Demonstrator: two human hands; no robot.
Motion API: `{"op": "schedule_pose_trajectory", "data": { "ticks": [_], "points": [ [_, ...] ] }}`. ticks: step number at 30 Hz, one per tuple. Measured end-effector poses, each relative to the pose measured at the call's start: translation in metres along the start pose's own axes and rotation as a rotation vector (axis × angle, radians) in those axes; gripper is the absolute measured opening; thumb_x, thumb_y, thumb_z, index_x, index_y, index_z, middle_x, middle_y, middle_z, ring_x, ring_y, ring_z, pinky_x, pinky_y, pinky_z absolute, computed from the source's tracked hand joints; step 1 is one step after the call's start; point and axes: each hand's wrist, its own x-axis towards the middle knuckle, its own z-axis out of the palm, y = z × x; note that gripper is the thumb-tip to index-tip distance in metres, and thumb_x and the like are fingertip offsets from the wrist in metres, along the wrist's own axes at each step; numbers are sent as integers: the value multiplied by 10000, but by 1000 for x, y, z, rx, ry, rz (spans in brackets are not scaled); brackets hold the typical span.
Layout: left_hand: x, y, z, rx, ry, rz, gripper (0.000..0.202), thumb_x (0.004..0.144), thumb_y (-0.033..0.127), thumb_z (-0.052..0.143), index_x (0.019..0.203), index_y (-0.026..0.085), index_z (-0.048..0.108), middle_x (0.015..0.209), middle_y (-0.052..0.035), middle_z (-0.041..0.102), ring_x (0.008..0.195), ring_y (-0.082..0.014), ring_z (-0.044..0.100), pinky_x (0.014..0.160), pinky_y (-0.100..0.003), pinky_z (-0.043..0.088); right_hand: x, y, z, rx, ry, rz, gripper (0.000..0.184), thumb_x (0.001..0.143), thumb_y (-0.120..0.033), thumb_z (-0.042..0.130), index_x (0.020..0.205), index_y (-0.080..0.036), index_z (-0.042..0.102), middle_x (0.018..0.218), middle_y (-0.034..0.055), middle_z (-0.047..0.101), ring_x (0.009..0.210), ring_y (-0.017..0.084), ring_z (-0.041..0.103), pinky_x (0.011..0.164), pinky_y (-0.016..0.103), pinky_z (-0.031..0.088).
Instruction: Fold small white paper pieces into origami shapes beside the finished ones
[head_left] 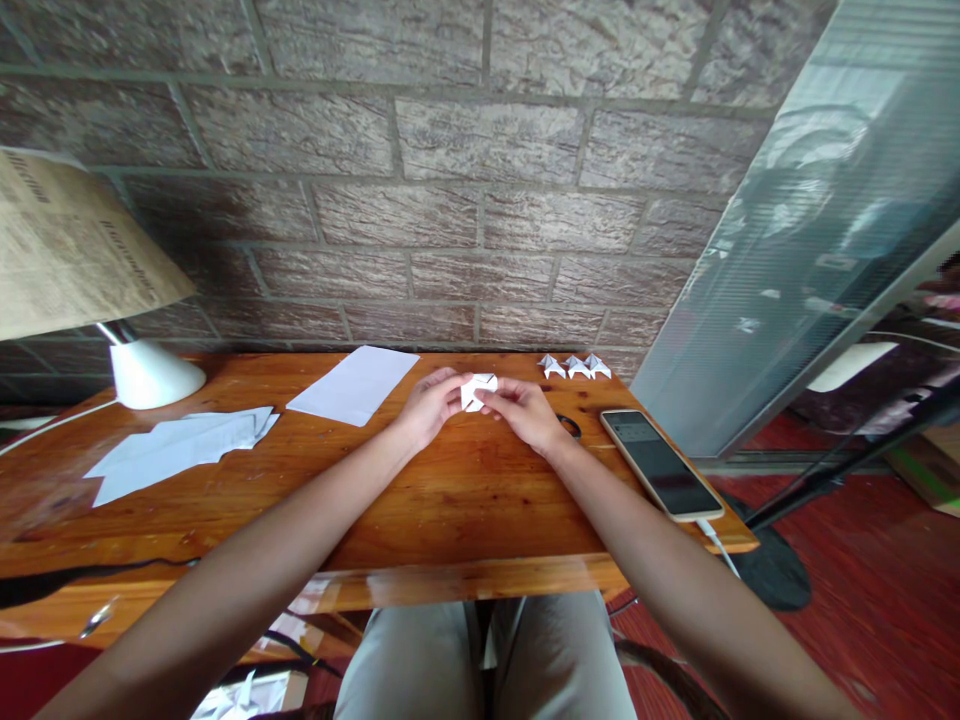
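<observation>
The fingers of the left hand (430, 408) and of the right hand (529, 412) are pinched on one small folded paper (469, 392) from its two sides, the right thumb lying across its near face. Taking the blank white sheet (354, 388) as landmark, that folded paper is held to its right, over the counter (465, 505); whether it touches the wood below is hard to tell. Dark slit-like lines show between its folds.

The sheet itself lies flat, close to the brick wall (480, 135). To the left of the sheet and nearer the person, several loose papers (180, 450) overlap in an uneven fan. Farther left of the sheet stands a lamp (82, 255) with a white cone base and a shade printed with lettering.

Well to the right of the sheet, past both hands, three folded paper figures (576, 368) sit in a row near the back edge, pointed and side by side. Also right of the sheet but nearer the person, a black ring-shaped item (575, 425) lies just beside the right wrist, partly hidden. Farthest right of the sheet on the wood, a phone (664, 465) lies screen up, a white cable (720, 548) plugged into its near end.
</observation>
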Motion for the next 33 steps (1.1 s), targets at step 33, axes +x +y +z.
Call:
{"op": "schedule_pose_trajectory", "data": {
  "ticks": [33],
  "points": [
    [3, -6, -7, 194, -73, 82, 377, 554, 275, 855, 881, 146, 715, 869, -78, 735, 823, -188, 665, 818, -332, 481, 5, 9, -8, -151, 59, -10, 456, 748, -635, 617, 726, -186, 695, 702, 24, 680, 581, 114, 555, 538, 231, 420]
  ]
}}
